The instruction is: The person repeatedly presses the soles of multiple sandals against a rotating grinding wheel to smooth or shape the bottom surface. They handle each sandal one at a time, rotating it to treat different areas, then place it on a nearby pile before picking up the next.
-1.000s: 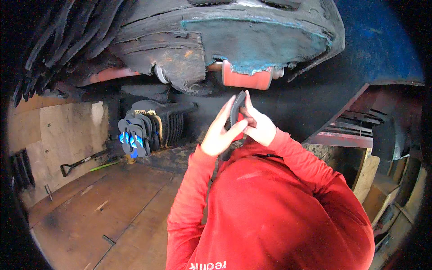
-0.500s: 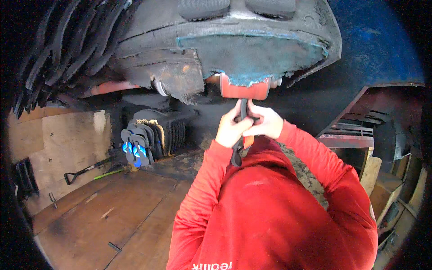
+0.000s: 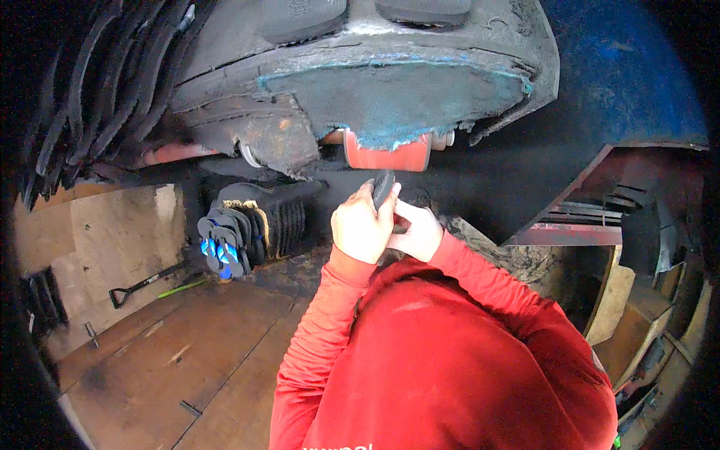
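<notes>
A dark grey flip-flop sole [image 3: 382, 186] is gripped between my two hands in the middle of the view, its tip tilted up. Closed around its near side is my left hand [image 3: 360, 226]; my right hand [image 3: 411, 229] holds it from the right, fingers partly hidden behind it. Just above the sole is a red abrasive roller [image 3: 386, 159], apparently a little apart from it, under a dusty hood [image 3: 405, 97] with a ragged teal-edged patch. My hands hide the sole's lower part.
Dark strips [image 3: 97, 90] hang at upper left. Stacked flip-flops [image 3: 229, 240], some with blue straps, sit left of my hands. A long-handled tool [image 3: 139, 289] lies by the plywood wall [image 3: 120, 225]. Wooden boards [image 3: 607, 292] stand at right; two dark soles [image 3: 304, 15] top the hood.
My hands rose to the roller with the sole half a second ago; now they sit slightly lower and left, the sole tipped differently. The whole view has shifted a little.
</notes>
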Available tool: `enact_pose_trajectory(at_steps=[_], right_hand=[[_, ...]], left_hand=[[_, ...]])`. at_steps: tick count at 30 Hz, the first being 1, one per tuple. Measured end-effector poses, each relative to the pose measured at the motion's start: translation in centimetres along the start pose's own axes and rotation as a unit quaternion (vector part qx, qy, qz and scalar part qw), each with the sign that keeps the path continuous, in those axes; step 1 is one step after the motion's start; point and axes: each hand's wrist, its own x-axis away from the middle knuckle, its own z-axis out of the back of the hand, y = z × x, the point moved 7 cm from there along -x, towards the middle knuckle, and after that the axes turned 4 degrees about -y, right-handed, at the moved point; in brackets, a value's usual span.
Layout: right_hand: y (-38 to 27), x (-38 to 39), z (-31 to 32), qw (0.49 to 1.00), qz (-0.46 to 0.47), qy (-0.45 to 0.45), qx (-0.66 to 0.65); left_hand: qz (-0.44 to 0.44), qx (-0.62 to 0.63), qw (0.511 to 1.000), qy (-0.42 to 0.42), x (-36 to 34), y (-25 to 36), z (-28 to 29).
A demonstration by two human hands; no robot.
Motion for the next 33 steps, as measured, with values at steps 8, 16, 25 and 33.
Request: enact_pose_trajectory(at_steps=[8,16,25,33], right_hand=[[0.6,-1.8,2.1,0.985,-0.016,-0.071,-0.159],[-1.3,-0.2,3.3,0.906,0.067,0.065,0.413],[2.4,1.7,4.8,0.96,-0.008,0.268,-0.087],[3.3,-4.7,1.8,0.809,-0.038,-0.014,-0.587]], left_hand=[[0.05,0.042,0.998,-0.005,-2.0,-0.2,-3.1],[0.073,0.346,0.934,0.042,2.1,-1.1,-2.7],[-0.036,0.23,0.97,0.067,3.7,-2.9,-0.2],[-0.092,0.106,0.989,0.043,1.2,1.0,3.7]])
